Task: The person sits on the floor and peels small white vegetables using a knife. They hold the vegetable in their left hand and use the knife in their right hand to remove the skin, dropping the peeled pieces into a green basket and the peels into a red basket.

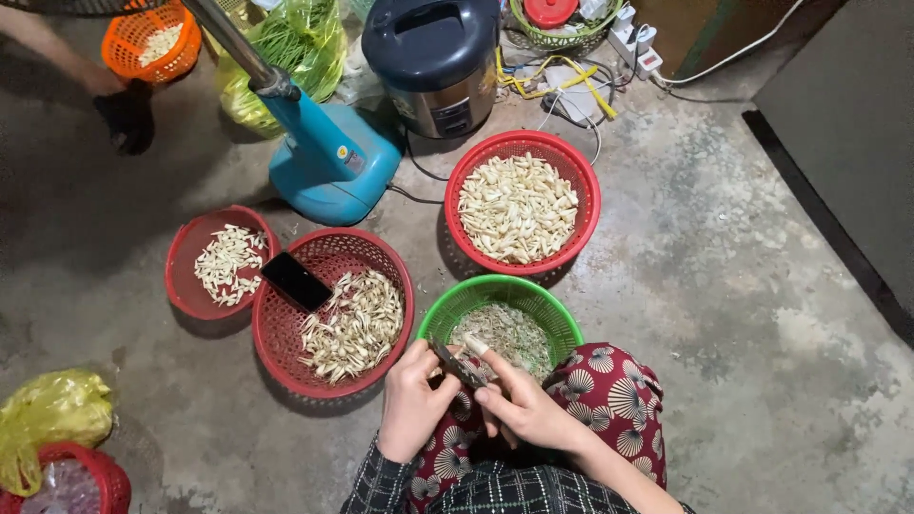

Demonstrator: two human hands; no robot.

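**Two hands at work over the green basket**

The left hand (411, 398) is curled shut around the handle of a small knife (455, 365), whose dark blade angles up and to the right. The right hand (526, 409) has its fingers pinched closed on a pale clove (475, 345), thumb and forefinger holding it just against the blade tip. Both hands hover at the near rim of the green basket (533, 298), which holds a heap of thin, greyish peelings. They rest above a knee in red patterned cloth (609, 390).

To the left, touching the green basket, sits a big red basket (286, 343) with pale split cloves and a black phone (296, 281) lying on its rim. A smaller red basket (183, 266) just beside it holds fewer cloves. Behind the green one, a red basket (583, 186) is heaped with whole cloves.

Farther back stand a blue fan base (328, 162) and a dark cooker (433, 57). Another person's hand in a black glove (126, 116) is at upper left, near an orange basket (143, 38). A yellow bag (48, 414) lies at lower left
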